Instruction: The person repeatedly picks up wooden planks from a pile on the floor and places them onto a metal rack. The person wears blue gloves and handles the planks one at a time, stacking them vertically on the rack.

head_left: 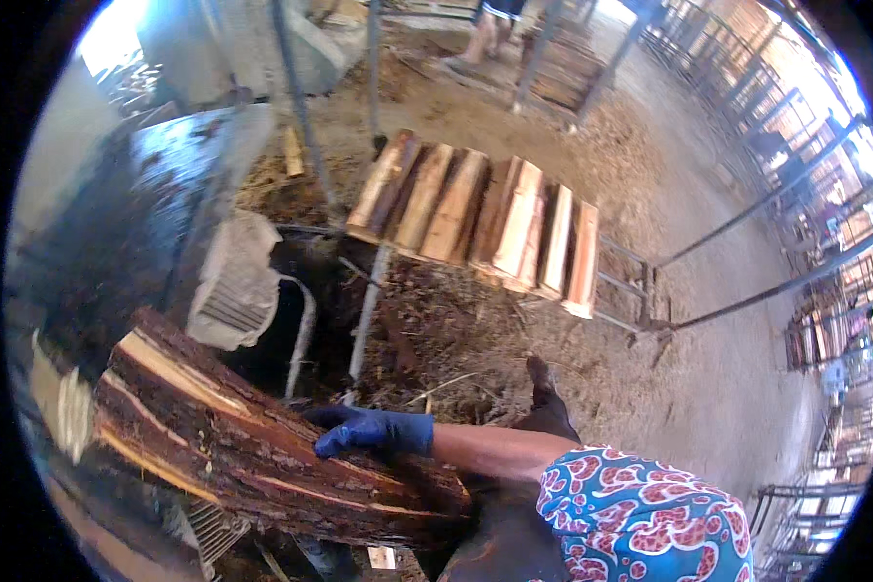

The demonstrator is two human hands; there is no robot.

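"Dusty workshop floor (601, 364), strewn with bark and chips. What stands on it in the head view?"

"One metal rack (366, 325), near the middle toward twelve o'clock. Split wood pieces (459, 204) lie side by side across it; I count about seven, though some edges merge."

"And the hands?"

"One shows: the right hand (364, 434), blue-gloved, reaching from a patterned sleeve (650, 514) between four and five o'clock. Its fingers are partly bent over the bark-covered slabs (233, 446) at eight. Their undersides are hidden, so I can't tell whether it grips or only rests. The left hand is out of sight; I can't tell its state."

"How many slabs?"

"Layered edges show at the far end, so seemingly more than one, but I can't count them surely."

"Other things around?"

"One cream ribbed housing (238, 276) at nine, just beyond the slabs; one dark shiny panel (175, 160) at ten; two upright posts (299, 87) around eleven; one bystander's leg (475, 47) at twelve. Two further wood stacks: one (558, 73) at one, another (824, 338) at three."

"Anything in the way?"

"The slabs cover much of what lies beneath them, and the glove hides part of their upper edge."
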